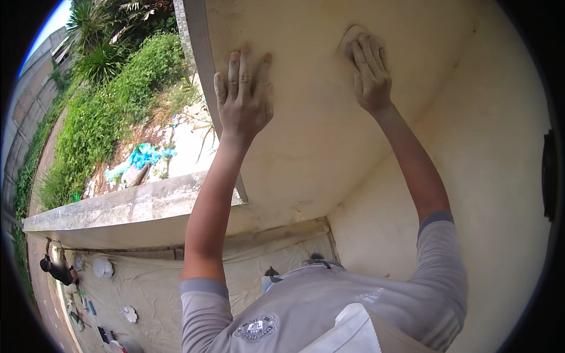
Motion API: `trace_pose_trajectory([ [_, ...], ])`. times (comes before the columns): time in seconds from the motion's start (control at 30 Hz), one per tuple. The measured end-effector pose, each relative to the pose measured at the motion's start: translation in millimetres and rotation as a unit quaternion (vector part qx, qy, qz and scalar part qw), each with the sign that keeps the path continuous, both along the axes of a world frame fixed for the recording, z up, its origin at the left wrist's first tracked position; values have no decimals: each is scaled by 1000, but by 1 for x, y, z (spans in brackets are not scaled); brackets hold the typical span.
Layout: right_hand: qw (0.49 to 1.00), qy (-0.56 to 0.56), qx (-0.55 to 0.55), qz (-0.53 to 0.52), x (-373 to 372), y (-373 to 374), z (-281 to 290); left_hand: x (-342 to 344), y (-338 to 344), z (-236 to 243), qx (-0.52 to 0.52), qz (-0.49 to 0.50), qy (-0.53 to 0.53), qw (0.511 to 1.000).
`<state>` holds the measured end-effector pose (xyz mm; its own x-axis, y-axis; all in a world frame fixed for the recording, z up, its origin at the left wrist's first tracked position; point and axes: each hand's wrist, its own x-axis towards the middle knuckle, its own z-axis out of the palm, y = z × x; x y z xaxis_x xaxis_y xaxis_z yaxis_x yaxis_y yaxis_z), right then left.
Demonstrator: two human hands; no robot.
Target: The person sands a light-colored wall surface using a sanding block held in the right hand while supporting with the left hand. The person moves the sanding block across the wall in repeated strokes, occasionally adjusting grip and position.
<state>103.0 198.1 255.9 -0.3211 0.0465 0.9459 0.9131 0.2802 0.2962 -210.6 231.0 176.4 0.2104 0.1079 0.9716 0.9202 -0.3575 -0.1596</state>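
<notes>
My left hand (243, 94) lies flat against the cream wall (306, 123), fingers spread and dusted with pale powder, holding nothing. Further right and a little higher, my right hand (371, 73) presses a thin pale pad (352, 34) with a rounded edge onto the same wall. Most of that pad is hidden under my fingers, so I cannot tell whether it is sandpaper or cloth. Dust covers the right fingers too. Both arms reach up, and neither hand touches the other.
Left of my left hand runs the wall's grey edge (207, 65), with a concrete ledge (129, 203) below it. A wrinkled drop cloth (159, 282) covers the floor, bearing a white bucket or lid (102, 268) and scattered tools. Another person (59, 269) is at the far left.
</notes>
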Motion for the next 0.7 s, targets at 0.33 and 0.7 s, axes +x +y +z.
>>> trace_pose_trajectory([
  [0.33,996,-83,12,43,-67,22,50,-15,8,-44,-19,-29,-45,998],
  [0.7,914,-403,-42,24,-112,16,106,-16,8,-69,-17,-57,-85,995],
])
